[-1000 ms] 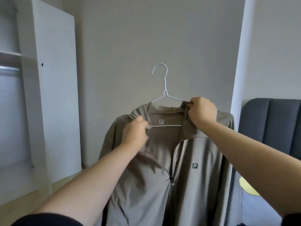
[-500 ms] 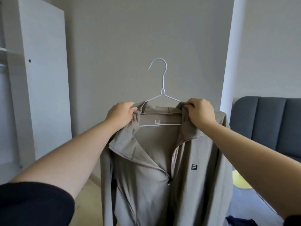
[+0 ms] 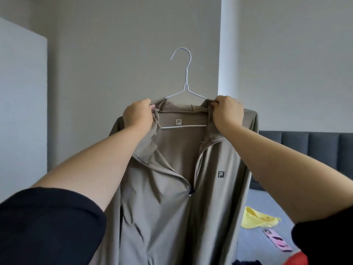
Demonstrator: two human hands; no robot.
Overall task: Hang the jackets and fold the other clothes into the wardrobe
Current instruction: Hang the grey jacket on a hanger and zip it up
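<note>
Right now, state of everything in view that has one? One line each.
Jacket: on the hanger, held up, zip partly open.
Hanger: inside the collar, hook free.
Left hand: gripping the collar.
Right hand: gripping the collar.
Yellow garment: crumpled on the bed.

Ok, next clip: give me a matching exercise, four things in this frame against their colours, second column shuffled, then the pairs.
Things:
1. jacket
2. hanger
3. headboard
4. crumpled cloth on the bed

Colours:
A. yellow
B. taupe
C. dark grey
D. white

Pairs: 1-B, 2-D, 3-C, 4-A
</note>
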